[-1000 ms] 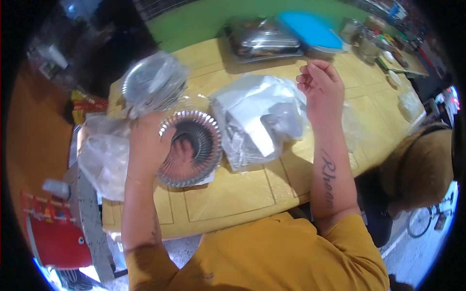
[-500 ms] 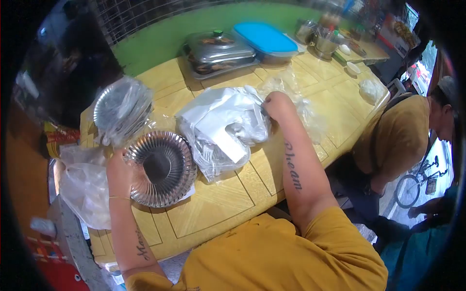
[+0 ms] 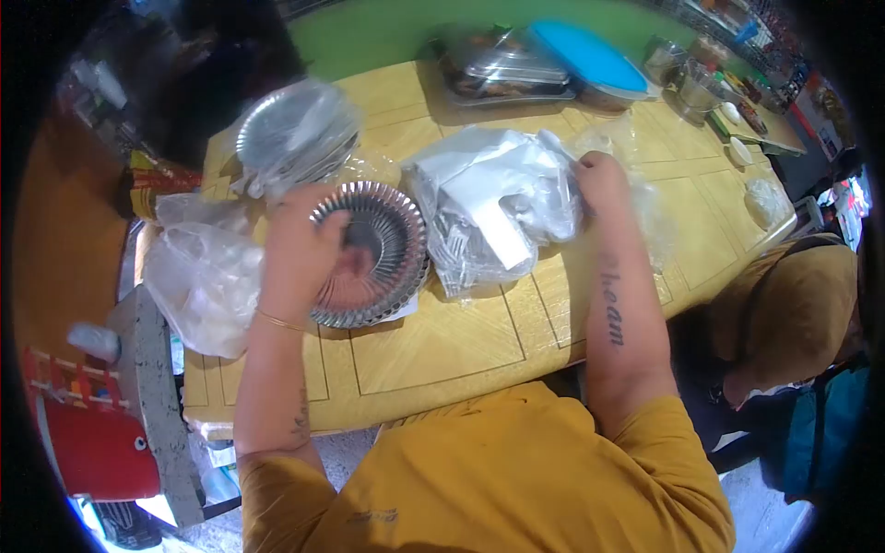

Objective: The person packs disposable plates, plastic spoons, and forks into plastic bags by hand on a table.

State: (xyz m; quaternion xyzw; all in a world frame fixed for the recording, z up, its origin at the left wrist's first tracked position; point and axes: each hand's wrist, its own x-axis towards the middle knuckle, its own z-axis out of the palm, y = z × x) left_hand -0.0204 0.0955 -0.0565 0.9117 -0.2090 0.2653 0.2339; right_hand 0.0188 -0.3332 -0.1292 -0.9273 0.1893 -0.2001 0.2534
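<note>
A stack of shiny fluted foil plates (image 3: 392,249) lies on the yellow table. Over its left edge hovers or rests my left hand (image 3: 309,230), blurred, its thumb apart from the other fingers and nothing visible in it. Right of the plates is a white plastic bag (image 3: 498,184) with clear plastic forks showing through its lower part. My right hand (image 3: 599,175) is closed on the bag's upper right edge. Behind my left hand, more foil plates in clear plastic wrap (image 3: 300,138) stand near the table's edge.
A lidded tray of food (image 3: 507,74) and a blue-lidded container (image 3: 590,60) stand at the back. Metal pots (image 3: 696,92) and a small white bowl (image 3: 739,152) are at the right. A translucent bag (image 3: 207,286) lies left. A person (image 3: 793,304) is beside the table's right side.
My right hand has come down from above the white bag and closed on its edge. My left hand has shifted from the foil plates' rim to over their upper left side.
</note>
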